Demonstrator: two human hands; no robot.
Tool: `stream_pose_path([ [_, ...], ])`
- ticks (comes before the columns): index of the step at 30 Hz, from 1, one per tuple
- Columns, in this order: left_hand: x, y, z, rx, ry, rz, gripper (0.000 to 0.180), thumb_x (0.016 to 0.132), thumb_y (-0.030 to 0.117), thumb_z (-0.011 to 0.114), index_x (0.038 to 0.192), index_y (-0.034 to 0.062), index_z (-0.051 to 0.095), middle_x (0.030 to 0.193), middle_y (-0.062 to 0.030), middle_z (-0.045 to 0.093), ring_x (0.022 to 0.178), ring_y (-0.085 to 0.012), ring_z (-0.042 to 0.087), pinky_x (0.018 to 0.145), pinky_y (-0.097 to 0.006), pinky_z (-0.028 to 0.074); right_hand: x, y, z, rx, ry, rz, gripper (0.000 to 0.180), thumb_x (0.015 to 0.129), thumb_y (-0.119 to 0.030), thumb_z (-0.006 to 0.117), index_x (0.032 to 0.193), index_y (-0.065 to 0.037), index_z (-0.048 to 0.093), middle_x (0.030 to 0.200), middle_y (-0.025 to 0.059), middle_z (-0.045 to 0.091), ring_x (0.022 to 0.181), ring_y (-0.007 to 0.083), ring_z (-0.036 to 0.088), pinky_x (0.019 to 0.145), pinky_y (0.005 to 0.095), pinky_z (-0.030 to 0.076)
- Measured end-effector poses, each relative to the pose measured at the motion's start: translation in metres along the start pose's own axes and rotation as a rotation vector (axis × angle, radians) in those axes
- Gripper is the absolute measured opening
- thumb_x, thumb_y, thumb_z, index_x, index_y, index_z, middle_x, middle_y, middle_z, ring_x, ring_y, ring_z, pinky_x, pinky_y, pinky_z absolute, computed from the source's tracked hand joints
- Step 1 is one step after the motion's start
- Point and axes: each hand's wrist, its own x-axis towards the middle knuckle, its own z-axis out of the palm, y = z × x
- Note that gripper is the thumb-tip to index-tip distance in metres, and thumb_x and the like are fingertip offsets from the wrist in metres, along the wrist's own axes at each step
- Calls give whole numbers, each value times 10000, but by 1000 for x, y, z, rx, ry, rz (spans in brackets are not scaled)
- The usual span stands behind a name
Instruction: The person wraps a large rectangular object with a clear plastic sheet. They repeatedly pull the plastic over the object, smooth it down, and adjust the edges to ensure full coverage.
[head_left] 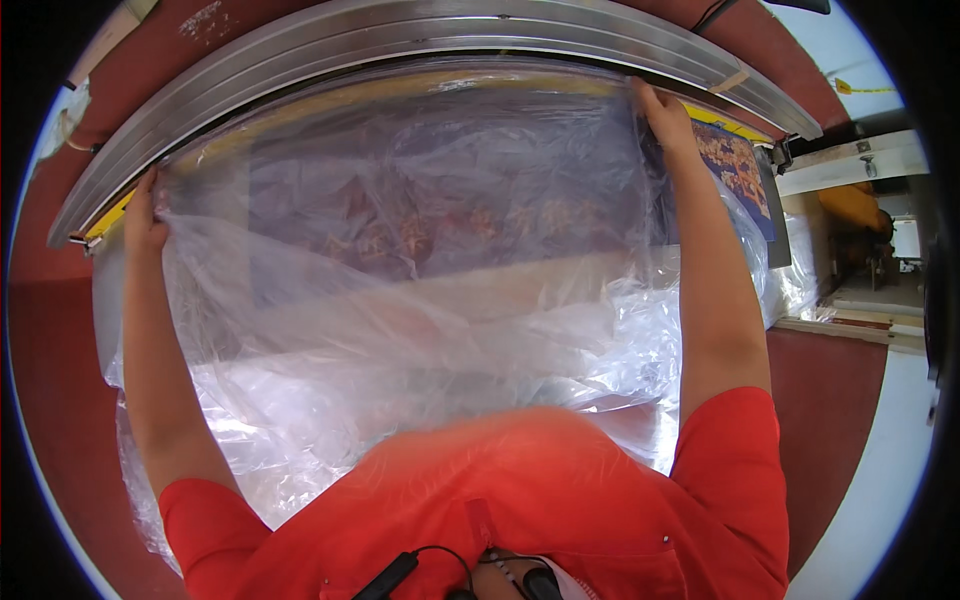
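Note:
A large clear plastic sheet (pixel 400 340) spreads in wrinkled folds in front of me, its far edge running along a long curved-looking metal bar (pixel 440 32). At the sheet's far left corner, my left hand (pixel 147 212) is closed on the plastic, beside the bar's left end. My right hand (pixel 664 118) grips the sheet's far edge on the right, close under the bar, with fingers bent over it. Through the film shows a dark printed panel (pixel 430 215) with faint gold and red markings. Both arms are stretched forward.
A yellow strip (pixel 735 124) runs under the bar. Beside my right forearm lies a dark blue printed piece with an orange pattern (pixel 738 175). A pale frame (pixel 850 163) and machinery (pixel 870 235) stand at the far right. The floor (pixel 830 420) is dark red.

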Motion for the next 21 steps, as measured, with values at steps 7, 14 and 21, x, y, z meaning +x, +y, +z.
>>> stream_pose_path([
  [7, -112, 40, -152, 342, 89, -57, 301, 797, 250, 481, 1007, 35, 503, 888, 19, 508, 800, -71, 451, 706, -219, 354, -90, -75, 27, 313, -358, -192, 249, 711, -259, 575, 736, -12, 561, 600, -14, 480, 539, 58, 386, 487, 228, 332],
  [14, -217, 2, -275, 1686, -148, 235, 168, 759, 162, 495, 852, 25, 524, 740, -95, 537, 723, -199, 521, 652, -303, 411, -203, -140, 60, 283, -844, -305, 230, 724, -229, 562, 641, -29, 486, 534, -4, 415, 510, 82, 368, 481, 237, 325],
  [21, -279, 36, 99, 637, -779, 603, 221, 700, 163, 603, 865, 27, 547, 907, -50, 496, 852, -155, 468, 762, -242, 351, -245, -157, 32, 192, -768, -555, 260, 705, -239, 574, 673, -5, 465, 530, 68, 425, 515, 136, 413, 493, 251, 340],
])
